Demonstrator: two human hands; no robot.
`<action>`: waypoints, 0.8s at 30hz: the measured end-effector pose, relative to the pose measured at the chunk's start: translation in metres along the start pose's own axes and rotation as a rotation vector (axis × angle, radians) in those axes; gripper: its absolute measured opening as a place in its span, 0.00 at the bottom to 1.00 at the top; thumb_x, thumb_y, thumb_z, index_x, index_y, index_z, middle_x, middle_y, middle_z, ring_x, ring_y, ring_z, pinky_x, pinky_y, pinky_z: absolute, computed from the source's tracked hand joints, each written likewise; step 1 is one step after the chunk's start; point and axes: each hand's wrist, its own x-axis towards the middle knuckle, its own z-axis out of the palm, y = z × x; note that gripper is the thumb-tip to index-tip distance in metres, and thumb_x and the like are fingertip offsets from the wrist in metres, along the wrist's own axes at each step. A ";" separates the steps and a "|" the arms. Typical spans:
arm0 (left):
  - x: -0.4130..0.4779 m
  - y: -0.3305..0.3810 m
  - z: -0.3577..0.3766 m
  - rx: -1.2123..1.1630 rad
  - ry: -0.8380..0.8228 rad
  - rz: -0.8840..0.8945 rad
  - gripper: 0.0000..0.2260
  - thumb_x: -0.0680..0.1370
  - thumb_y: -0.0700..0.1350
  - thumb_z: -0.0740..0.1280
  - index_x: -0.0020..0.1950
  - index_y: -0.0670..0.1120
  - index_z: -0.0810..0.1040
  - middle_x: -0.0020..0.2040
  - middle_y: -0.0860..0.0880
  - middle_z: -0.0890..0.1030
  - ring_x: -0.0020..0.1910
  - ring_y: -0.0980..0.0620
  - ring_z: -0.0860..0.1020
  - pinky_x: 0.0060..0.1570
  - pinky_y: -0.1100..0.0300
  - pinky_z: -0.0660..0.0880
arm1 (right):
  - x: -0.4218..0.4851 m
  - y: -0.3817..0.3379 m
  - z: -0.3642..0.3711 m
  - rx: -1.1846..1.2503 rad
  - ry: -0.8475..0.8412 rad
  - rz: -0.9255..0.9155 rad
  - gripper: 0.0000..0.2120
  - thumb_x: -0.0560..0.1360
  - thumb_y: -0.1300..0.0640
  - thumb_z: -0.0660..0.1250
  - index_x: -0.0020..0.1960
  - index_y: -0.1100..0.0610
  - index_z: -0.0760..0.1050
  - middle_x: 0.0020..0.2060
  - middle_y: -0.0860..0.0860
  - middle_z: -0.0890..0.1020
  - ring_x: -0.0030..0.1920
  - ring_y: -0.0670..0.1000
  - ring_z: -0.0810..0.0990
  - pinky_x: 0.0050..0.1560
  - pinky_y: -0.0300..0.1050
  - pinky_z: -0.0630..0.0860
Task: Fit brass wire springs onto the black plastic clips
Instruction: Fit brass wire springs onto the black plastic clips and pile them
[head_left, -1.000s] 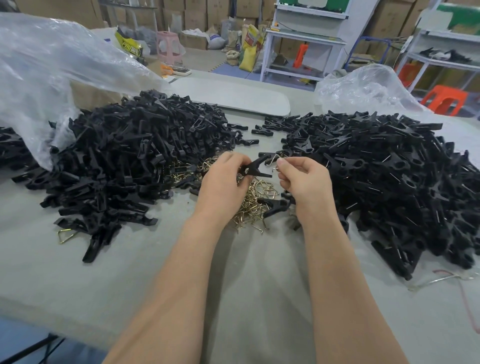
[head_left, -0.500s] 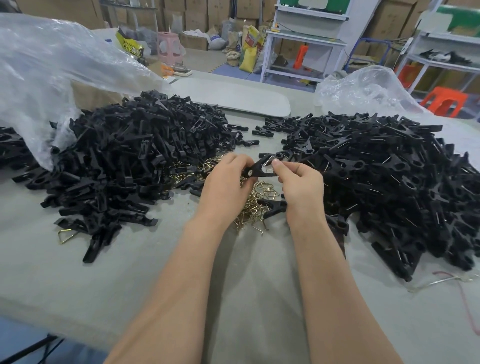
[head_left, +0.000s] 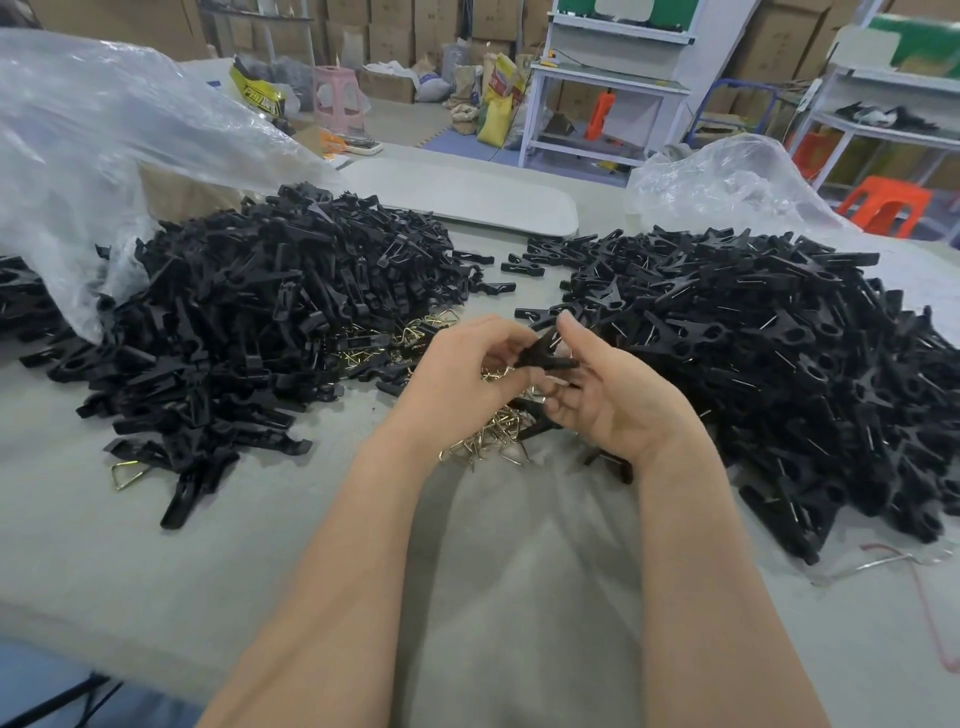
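A black plastic clip (head_left: 543, 353) sits between both hands above the table's middle. My left hand (head_left: 457, 384) pinches its left end with curled fingers. My right hand (head_left: 618, 395) has turned palm up, thumb on the clip's top and fingers under it. Whether a spring is on this clip is hidden by the fingers. Brass wire springs (head_left: 493, 431) lie in a loose heap under the hands. A large pile of black clip parts (head_left: 249, 322) lies to the left, and a pile of clips (head_left: 779, 353) to the right.
Clear plastic bags (head_left: 93, 156) stand behind the left pile and at the back right (head_left: 727, 182). One stray spring (head_left: 124, 474) lies at the left pile's front edge. A flat white board (head_left: 467, 197) lies at the back. The grey table surface (head_left: 493, 571) stretches toward me.
My right hand has rolled from knuckles-up to palm-up and its fingers have spread under the clip. The clip has tilted. My left hand has stayed in place.
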 end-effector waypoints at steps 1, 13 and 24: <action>0.000 0.002 -0.001 -0.034 -0.001 0.005 0.11 0.72 0.38 0.73 0.53 0.44 0.81 0.43 0.55 0.78 0.45 0.55 0.78 0.52 0.65 0.75 | -0.001 0.001 0.000 -0.002 -0.060 0.012 0.22 0.57 0.40 0.72 0.42 0.54 0.80 0.36 0.52 0.81 0.34 0.49 0.79 0.35 0.40 0.77; 0.000 0.010 -0.005 -0.062 -0.003 0.076 0.11 0.70 0.42 0.75 0.52 0.47 0.81 0.53 0.55 0.76 0.55 0.60 0.73 0.58 0.70 0.66 | 0.008 0.010 0.006 -0.048 -0.218 -0.116 0.21 0.66 0.39 0.67 0.42 0.58 0.77 0.27 0.50 0.79 0.25 0.46 0.80 0.27 0.36 0.77; 0.001 0.002 -0.009 -0.241 -0.105 -0.050 0.12 0.71 0.46 0.74 0.53 0.50 0.80 0.51 0.52 0.82 0.54 0.56 0.79 0.60 0.54 0.73 | 0.006 0.011 0.007 -0.048 -0.286 -0.064 0.27 0.64 0.33 0.64 0.44 0.57 0.83 0.31 0.54 0.83 0.30 0.48 0.83 0.29 0.37 0.78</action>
